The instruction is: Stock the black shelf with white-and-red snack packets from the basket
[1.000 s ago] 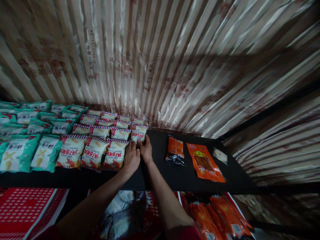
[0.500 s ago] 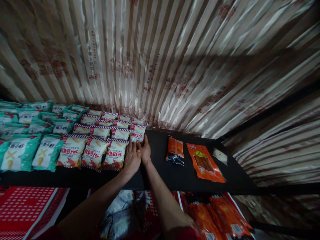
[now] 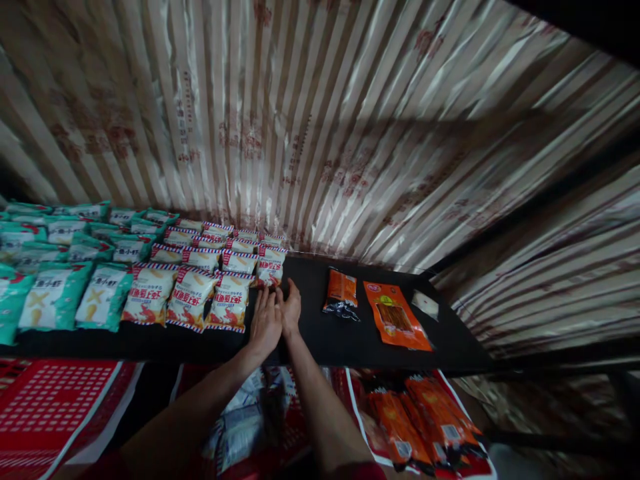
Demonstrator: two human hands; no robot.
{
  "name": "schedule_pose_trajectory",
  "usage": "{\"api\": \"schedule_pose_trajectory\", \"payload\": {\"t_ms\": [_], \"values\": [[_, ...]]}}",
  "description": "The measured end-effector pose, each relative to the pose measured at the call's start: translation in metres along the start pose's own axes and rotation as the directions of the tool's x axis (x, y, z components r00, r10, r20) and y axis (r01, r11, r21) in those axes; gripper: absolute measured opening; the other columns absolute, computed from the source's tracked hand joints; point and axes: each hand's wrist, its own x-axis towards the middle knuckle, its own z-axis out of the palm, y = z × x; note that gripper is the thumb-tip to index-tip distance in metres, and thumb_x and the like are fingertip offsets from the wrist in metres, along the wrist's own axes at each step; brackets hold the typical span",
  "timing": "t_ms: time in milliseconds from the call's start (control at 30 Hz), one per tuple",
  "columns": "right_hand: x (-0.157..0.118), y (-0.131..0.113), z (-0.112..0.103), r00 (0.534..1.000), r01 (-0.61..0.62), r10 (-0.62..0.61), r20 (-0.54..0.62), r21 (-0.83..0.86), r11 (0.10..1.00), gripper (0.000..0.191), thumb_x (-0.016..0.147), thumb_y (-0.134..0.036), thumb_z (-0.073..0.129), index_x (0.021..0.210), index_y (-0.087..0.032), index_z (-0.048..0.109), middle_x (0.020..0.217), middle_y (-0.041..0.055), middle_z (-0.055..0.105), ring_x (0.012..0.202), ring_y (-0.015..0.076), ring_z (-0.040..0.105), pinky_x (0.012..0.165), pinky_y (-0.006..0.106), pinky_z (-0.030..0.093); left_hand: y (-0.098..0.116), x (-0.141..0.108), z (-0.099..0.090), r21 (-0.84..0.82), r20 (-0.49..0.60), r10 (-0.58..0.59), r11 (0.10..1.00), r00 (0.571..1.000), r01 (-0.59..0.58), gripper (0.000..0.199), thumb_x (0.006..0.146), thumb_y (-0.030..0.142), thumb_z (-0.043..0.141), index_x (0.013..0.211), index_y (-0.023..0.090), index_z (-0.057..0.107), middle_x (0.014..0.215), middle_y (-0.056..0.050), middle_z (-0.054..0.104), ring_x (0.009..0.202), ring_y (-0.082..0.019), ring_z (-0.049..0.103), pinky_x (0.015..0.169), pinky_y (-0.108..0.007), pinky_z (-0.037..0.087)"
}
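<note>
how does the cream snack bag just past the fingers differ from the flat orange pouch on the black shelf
The snack bag is cream with red print and a striped top edge; the orange pouch has a window showing brown contents. The snack bag looks puffed and propped up, while the orange pouch lies flat. Both are on the black shelf.

Head cam only: POV fwd & down onto L hand (image 3: 266, 321), R hand (image 3: 291, 309) & shelf (image 3: 325, 343), fairly near; sheet (image 3: 320, 100) behind fills approx. top half.
</note>
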Motion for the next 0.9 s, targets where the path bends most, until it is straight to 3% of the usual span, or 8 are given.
{"api": "schedule_pose_trajectory", "payload": {"t_ms": [167, 300, 467, 733, 900], "values": [[-0.024, 0.002, -0.009, 1.0, -0.017, 0.017, -0.014, 0.012, 1.0, 0.043, 0.081, -0.03, 0.046, 0.118, -0.009, 0.054, 0.117, 0.0157, 0.059, 0.109, 0.0228, 0.054, 0.095, 0.036, 0.04, 0.01, -0.024, -0.008, -0.007, 0.022, -0.004, 1.0, 1.0, 0.004, 0.041, 0.084, 0.014, 0.033, 0.12, 0.01, 0.052, 0.128, -0.014, 0.054, 0.125, -0.023, 0.044, 0.105, -0.042, 0.037], [-0.046, -0.002, -0.019, 0.999, -0.036, 0.037, -0.016, 0.033, 0.999, 0.038, 0.082, -0.027, 0.04, 0.112, -0.01, 0.058, 0.111, 0.0141, 0.062, 0.103, 0.0209, 0.057, 0.092, 0.034, 0.042, 0.026, -0.046, -0.028, 0.003, 0.151, -0.066, 0.998, 0.986, 0.066, 0.043, 0.084, 0.011, 0.032, 0.123, 0.01, 0.05, 0.122, -0.013, 0.059, 0.113, -0.02, 0.054, 0.1, -0.036, 0.042], [-0.075, -0.008, -0.03, 0.999, -0.037, 0.038, -0.012, 0.061, 0.997, 0.037, 0.082, -0.022, 0.036, 0.108, -0.01, 0.06, 0.106, 0.0129, 0.064, 0.098, 0.0192, 0.058, 0.089, 0.032, 0.044, 0.037, -0.075, -0.049, -0.004, 0.274, -0.132, 0.99, 0.953, 0.139, 0.044, 0.086, 0.01, 0.031, 0.128, 0.01, 0.044, 0.122, -0.013, 0.059, 0.11, -0.019, 0.057, 0.096, -0.031, 0.043], [-0.124, -0.016, -0.043, 1.0, -0.009, 0.013, -0.02, 0.193, 0.981, 0.036, 0.081, -0.015, 0.035, 0.106, -0.014, 0.06, 0.103, 0.0091, 0.063, 0.088, 0.0143, 0.061, 0.083, 0.028, 0.047, 0.022, -0.121, -0.055, -0.04, 0.256, -0.037, 0.998, 0.966, 0.049, 0.045, 0.085, 0.01, 0.03, 0.127, 0.014, 0.043, 0.124, -0.011, 0.058, 0.112, -0.018, 0.055, 0.098, -0.035, 0.043], [-0.163, -0.01, -0.051, 0.999, 0.035, -0.042, 0.029, 0.219, 0.975, 0.038, 0.074, -0.009, 0.035, 0.101, -0.015, 0.061, 0.097, 0.0067, 0.062, 0.079, 0.0126, 0.061, 0.076, 0.025, 0.049, 0.004, -0.155, -0.061, -0.056, 0.327, 0.054, 0.998, 0.943, -0.037, 0.047, 0.085, 0.011, 0.03, 0.131, 0.015, 0.039, 0.125, -0.011, 0.057, 0.114, -0.018, 0.054, 0.098, -0.035, 0.043]]}}
